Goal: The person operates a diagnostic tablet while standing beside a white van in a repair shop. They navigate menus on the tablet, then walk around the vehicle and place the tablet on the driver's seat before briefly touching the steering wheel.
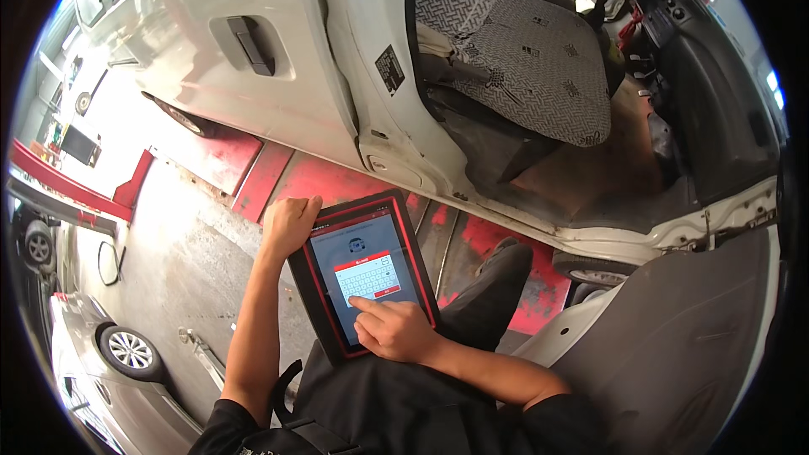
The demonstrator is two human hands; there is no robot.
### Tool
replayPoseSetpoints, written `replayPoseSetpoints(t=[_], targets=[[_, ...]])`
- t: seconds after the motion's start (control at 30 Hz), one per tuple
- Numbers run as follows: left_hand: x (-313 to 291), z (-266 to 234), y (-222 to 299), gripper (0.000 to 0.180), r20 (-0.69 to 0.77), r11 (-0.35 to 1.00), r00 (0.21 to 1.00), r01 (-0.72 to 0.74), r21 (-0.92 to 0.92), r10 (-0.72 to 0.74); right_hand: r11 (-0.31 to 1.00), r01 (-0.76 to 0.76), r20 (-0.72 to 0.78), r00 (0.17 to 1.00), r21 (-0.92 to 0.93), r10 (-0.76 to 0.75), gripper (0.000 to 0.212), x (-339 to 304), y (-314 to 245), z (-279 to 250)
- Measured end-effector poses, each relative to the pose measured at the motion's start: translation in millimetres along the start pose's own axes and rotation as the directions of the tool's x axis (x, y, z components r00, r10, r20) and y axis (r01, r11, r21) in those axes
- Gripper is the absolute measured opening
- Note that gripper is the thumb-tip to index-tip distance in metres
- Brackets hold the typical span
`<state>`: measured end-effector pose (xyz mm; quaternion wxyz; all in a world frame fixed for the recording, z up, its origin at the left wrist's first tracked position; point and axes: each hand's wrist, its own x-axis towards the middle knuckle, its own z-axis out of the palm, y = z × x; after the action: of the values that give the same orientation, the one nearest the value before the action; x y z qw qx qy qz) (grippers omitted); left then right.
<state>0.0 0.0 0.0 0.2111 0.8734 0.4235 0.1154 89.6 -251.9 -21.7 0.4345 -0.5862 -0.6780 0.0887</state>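
A diagnostic tablet [410, 263] in a black and red case is tilted in front of my body, its lower end close to my lap. My left hand [291, 223] is closed on its upper left edge. On the lit screen, a pop-up window with an on-screen keyboard [367, 276] shows over a blue-grey page. My right hand [392, 330] holds nothing; its index finger stretches out to the keyboard's lower left part, with the other fingers curled. Whether the fingertip touches the glass I cannot tell.
A pale van [194, 25] stands ahead, its front door [674, 345] open at my right. Inside is a patterned seat [539, 59]. Red lift plates [299, 181] lie beneath the van. At the left are a red beam [72, 181] and a parked silver car [105, 388].
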Motion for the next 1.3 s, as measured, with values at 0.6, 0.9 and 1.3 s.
replayPoseSetpoints(t=[0.6,0.9,1.3], targets=[[1,4,12,0.051,0.029,0.999,1.0,0.008,0.053,-0.01,0.999,-0.027,-0.018,0.999,0.03,0.028,0.012,-7,5,-5],[-2,0,15,0.05,0.02,0.999,1.0,-0.021,0.024,0.02,0.999,-0.018,-0.026,0.999,0.038,0.019,0.016,-9,7,-4],[1,10,5,0.049,0.03,0.999,1.0,-0.008,0.035,0.007,0.998,-0.062,0.036,0.997,0.027,0.061,0.013,1,2,-5]])
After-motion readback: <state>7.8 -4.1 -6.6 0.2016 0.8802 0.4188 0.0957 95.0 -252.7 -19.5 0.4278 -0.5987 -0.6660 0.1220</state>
